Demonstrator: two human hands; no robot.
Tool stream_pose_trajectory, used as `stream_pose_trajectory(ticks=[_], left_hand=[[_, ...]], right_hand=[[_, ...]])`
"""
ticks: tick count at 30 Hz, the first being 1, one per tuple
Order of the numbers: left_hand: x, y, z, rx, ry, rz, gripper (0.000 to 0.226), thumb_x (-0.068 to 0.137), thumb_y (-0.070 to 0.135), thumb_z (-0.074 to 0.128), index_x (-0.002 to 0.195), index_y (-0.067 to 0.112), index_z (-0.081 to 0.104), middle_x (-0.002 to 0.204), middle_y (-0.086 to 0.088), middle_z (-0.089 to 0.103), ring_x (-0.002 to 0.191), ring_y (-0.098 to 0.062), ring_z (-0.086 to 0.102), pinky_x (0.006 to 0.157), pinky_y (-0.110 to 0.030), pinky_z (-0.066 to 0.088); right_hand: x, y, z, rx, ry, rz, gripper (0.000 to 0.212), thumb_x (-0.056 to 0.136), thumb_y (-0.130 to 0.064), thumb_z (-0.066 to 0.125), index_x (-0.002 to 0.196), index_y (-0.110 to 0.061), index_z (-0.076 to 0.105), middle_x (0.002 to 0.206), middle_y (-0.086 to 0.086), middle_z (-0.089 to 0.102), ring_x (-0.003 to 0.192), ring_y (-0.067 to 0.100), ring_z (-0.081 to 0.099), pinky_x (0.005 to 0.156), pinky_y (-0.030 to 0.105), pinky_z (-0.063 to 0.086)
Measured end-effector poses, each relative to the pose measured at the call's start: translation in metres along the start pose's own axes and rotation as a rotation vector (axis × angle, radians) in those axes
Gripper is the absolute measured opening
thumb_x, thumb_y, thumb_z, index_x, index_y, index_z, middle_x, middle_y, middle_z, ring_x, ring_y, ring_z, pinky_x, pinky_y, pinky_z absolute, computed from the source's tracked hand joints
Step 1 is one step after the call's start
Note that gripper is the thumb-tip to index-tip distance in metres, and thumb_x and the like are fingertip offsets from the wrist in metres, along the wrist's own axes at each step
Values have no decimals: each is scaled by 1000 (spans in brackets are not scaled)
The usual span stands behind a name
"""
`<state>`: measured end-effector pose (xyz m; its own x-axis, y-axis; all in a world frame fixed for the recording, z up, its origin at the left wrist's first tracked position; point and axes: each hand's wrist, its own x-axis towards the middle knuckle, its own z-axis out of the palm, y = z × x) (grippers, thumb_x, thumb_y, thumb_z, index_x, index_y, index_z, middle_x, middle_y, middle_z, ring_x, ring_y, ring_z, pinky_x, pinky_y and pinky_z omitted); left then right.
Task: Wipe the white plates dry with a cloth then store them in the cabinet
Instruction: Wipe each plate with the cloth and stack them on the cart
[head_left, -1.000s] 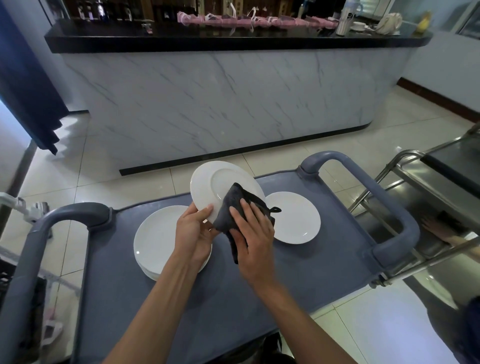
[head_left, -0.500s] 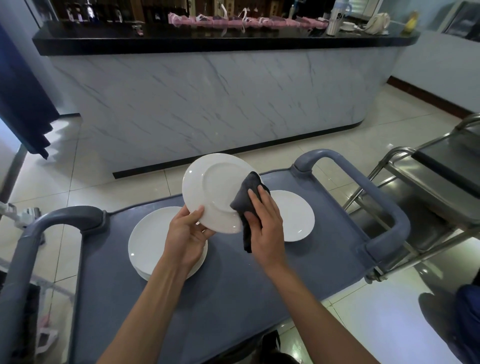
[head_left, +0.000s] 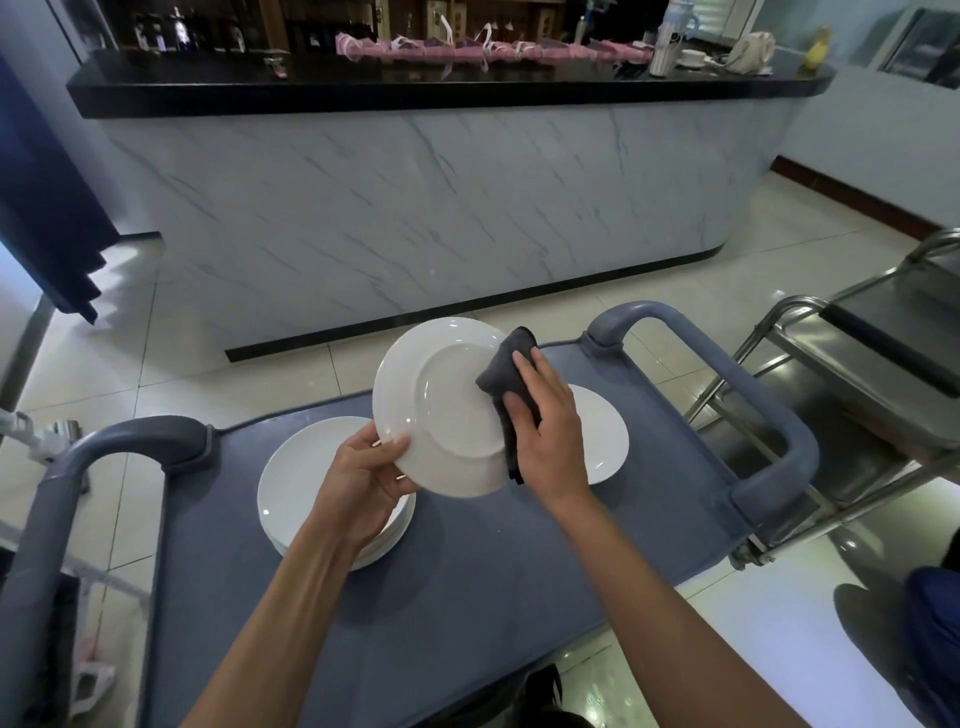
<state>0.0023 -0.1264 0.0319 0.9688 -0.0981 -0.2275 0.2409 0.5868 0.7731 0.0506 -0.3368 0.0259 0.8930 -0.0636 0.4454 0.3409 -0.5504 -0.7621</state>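
My left hand (head_left: 363, 478) grips the lower left rim of a white plate (head_left: 441, 410), tilted up above the grey-blue cart top (head_left: 467, 582) with its underside toward me. My right hand (head_left: 545, 431) holds a dark grey cloth (head_left: 506, 374) against the plate's right edge, fingers wrapped over the cloth and rim. Below my left hand lies a stack of white plates (head_left: 301, 488). A single white plate (head_left: 602, 441) lies flat on the cart behind my right hand, partly hidden.
The cart has curved grey handles at its left (head_left: 78, 467) and right (head_left: 737, 395) ends. A steel trolley (head_left: 857, 374) stands close on the right. Beyond the cart is a marble-fronted bar counter (head_left: 415, 208) with a black top; tiled floor lies between.
The cloth has slid from the plate's lower middle up to its right edge. The plate has been raised and turned a little. My left hand keeps its grip at the lower rim.
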Motion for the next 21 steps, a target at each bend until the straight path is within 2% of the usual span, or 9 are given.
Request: stream_pose_trajectory(ticks=[4, 6, 8, 11, 12, 15, 18, 21], left_hand=[[1, -3, -5, 86, -24, -20, 25, 78, 9, 69, 103, 6, 74, 103, -16, 73, 84, -29, 71, 68, -41, 60], [1, -3, -7, 125, -59, -20, 36, 65, 19, 87, 99, 9, 78, 101, -16, 73, 82, -28, 70, 68, -40, 59], [2, -4, -6, 176, -78, -32, 44, 57, 23, 94, 96, 10, 80, 96, -14, 74, 78, -27, 70, 67, -40, 59], [1, -8, -3, 178, -81, -45, 21, 73, 6, 80, 94, 7, 79, 93, -16, 73, 75, -27, 70, 64, -41, 61], [1, -9, -3, 183, -81, -48, 21, 74, 4, 78, 95, 6, 79, 94, -17, 73, 76, -28, 70, 64, -41, 60], [1, -9, -1, 204, -100, -51, 38, 65, 18, 87, 101, 9, 79, 95, -15, 73, 78, -26, 69, 64, -37, 58], [2, -12, -1, 180, -83, -52, 30, 73, 9, 75, 103, 7, 78, 97, -16, 73, 77, -25, 69, 63, -36, 58], [1, -14, -1, 163, -76, -53, 34, 75, 6, 71, 109, 4, 75, 103, -20, 73, 81, -27, 70, 65, -37, 59]], right_hand=[[8, -2, -5, -41, -24, -14, 46, 100, -30, 50, 146, -27, 50, 155, -3, 42, 144, 14, 36, 116, 35, 32], [12, -3, -6, -68, -50, -23, 46, 100, -31, 49, 146, -28, 49, 156, -2, 42, 143, 15, 36, 116, 36, 32], [16, -4, -6, -95, -65, -48, 46, 100, -32, 49, 146, -27, 50, 155, -1, 43, 142, 17, 37, 115, 41, 34], [18, -9, -4, -165, -95, -107, 47, 100, -40, 42, 145, -29, 50, 155, -3, 44, 141, 18, 39, 109, 48, 38], [18, -13, -2, -188, -109, -119, 48, 100, -43, 39, 145, -31, 50, 155, -4, 43, 141, 17, 40, 107, 49, 37], [15, -20, 4, -248, -129, -177, 48, 100, -45, 37, 144, -32, 51, 154, -5, 44, 140, 18, 41, 105, 49, 36], [9, -24, 12, -279, -142, -231, 46, 101, -43, 37, 144, -32, 51, 154, -4, 44, 141, 18, 40, 107, 51, 35], [0, -28, 21, -298, -157, -241, 46, 102, -44, 36, 144, -34, 50, 155, -5, 43, 141, 18, 39, 107, 53, 33]])
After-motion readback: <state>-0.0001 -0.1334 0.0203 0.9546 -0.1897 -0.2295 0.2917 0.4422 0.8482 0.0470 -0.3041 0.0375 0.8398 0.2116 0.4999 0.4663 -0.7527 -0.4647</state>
